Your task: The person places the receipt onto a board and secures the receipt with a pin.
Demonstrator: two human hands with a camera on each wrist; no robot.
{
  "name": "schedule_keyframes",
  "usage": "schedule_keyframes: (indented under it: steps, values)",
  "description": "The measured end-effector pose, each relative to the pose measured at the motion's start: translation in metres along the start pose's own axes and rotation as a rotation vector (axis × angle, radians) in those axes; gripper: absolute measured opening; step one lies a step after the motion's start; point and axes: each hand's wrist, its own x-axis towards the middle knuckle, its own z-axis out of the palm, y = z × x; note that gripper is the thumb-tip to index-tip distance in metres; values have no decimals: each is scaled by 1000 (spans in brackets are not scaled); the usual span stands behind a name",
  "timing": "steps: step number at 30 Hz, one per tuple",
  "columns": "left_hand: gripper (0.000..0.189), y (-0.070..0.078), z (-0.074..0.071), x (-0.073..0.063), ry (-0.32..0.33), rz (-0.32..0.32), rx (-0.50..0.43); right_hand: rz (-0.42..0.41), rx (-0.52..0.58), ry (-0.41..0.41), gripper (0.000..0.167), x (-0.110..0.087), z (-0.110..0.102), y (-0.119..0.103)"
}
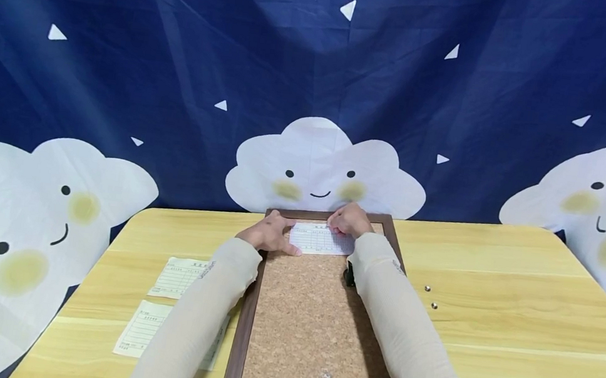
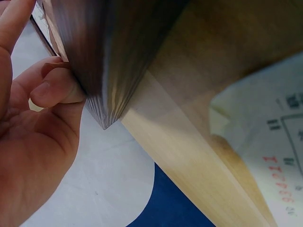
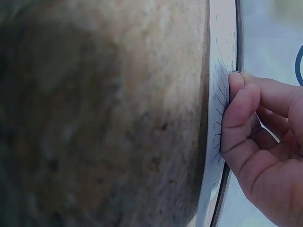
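Observation:
A white printed form slip (image 1: 321, 242) lies across the top of a cork board (image 1: 301, 315) in a brown wooden frame. My left hand (image 1: 270, 233) is at the slip's left edge, thumb on the lower left corner, upper fingers by the frame. In the left wrist view, some fingers of that hand bend against the frame's corner (image 2: 106, 113). Above the slip's top edge, right of its middle, my right hand (image 1: 351, 221) pinches a small silvery thumbtack (image 3: 236, 72) between thumb and forefinger. The right hand's lower fingers are curled against the paper.
Two silver thumbtacks (image 1: 427, 288) lie on the wooden table (image 1: 523, 292) right of the board. On the left are two more form slips, an upper one (image 1: 175, 277) and a lower one (image 1: 141, 328) partly under my left sleeve. A blue cloud-print curtain (image 1: 317, 77) hangs behind.

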Motion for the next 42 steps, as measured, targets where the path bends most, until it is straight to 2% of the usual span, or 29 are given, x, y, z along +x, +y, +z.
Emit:
schedule_keyframes:
  steps: [3, 15, 28, 42]
  values:
    - [89, 0, 0, 0, -2, -4, -2, -11, -24, 5, 14, -1, 0, 1]
    - [89, -1, 1, 3, -6, -19, -27, 33, -46, 4, 12, 4, 1, -1]
    - [90, 0, -1, 2, -14, -10, -30, -8, -59, 5, 15, 0, -1, -1]
    - [89, 0, 0, 3, -11, 0, -12, 6, -65, 26, 13, 1, 1, -1]
